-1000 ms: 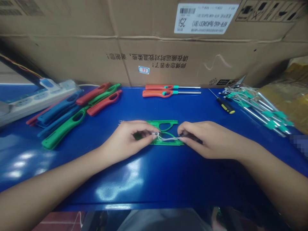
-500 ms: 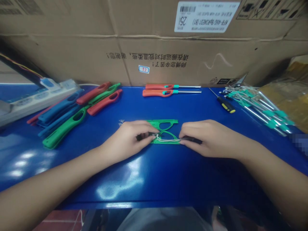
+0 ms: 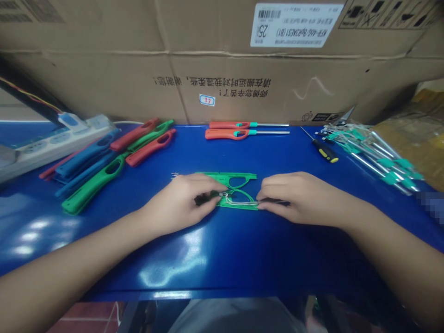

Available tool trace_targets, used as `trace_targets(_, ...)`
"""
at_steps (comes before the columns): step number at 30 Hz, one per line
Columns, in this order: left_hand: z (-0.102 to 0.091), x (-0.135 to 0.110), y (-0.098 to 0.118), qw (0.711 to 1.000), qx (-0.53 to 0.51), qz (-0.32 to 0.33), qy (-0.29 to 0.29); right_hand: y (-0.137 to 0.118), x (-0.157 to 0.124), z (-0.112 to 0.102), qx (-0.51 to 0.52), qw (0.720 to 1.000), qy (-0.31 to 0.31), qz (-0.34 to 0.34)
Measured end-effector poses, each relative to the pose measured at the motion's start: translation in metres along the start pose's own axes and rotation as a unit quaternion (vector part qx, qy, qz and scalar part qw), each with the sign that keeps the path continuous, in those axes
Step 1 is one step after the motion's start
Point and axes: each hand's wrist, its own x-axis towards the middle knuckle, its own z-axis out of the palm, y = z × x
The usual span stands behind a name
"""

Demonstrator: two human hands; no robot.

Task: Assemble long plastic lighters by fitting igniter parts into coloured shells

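Note:
Two green lighter half-shells [image 3: 239, 178] lie side by side on the blue table [image 3: 222, 249], in the middle. My left hand [image 3: 182, 201] pinches a small dark part with white wires [image 3: 236, 200] at the near shell's left end. My right hand [image 3: 298, 196] pinches a thin dark rod at the shell's right end. The wires run across the shell's finger loop between both hands. My fingers hide both ends of the near shell.
Red, blue and green lighter shells [image 3: 104, 159] are piled at the left beside a white power strip [image 3: 52, 141]. Two orange finished lighters [image 3: 243, 129] lie at the back. A yellow-handled screwdriver [image 3: 324, 150] and several metal tubes with teal tips [image 3: 374, 155] lie right. A cardboard box [image 3: 222, 60] forms the back wall.
Both hands have settled slightly lower onto the near shell, pressing the wired part and rod into it. The wires lie flatter than before.

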Motion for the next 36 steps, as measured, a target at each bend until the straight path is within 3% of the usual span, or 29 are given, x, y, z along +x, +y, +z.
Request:
trace_targets(19, -0.018, 0.003, -0.001, 0.992, 0.084, 0.038, -0.086, 0.000, -0.001, -0.001, -0.024, 1.000, -0.013, 0.010)
trace_targets(23, -0.015, 0.002, -0.001, 0.993, 0.072, 0.037, -0.083, -0.001, -0.001, 0.000, -0.033, 0.999, -0.001, 0.008)
trace_targets(29, -0.003, 0.003, 0.005, 0.998, 0.037, 0.023, -0.044, -0.005, 0.004, 0.009, -0.061, 0.995, 0.077, 0.019)
trace_targets(36, 0.006, 0.002, 0.011, 0.999, -0.026, -0.002, -0.020, -0.010, 0.012, 0.020, -0.036, 0.996, 0.076, 0.026)
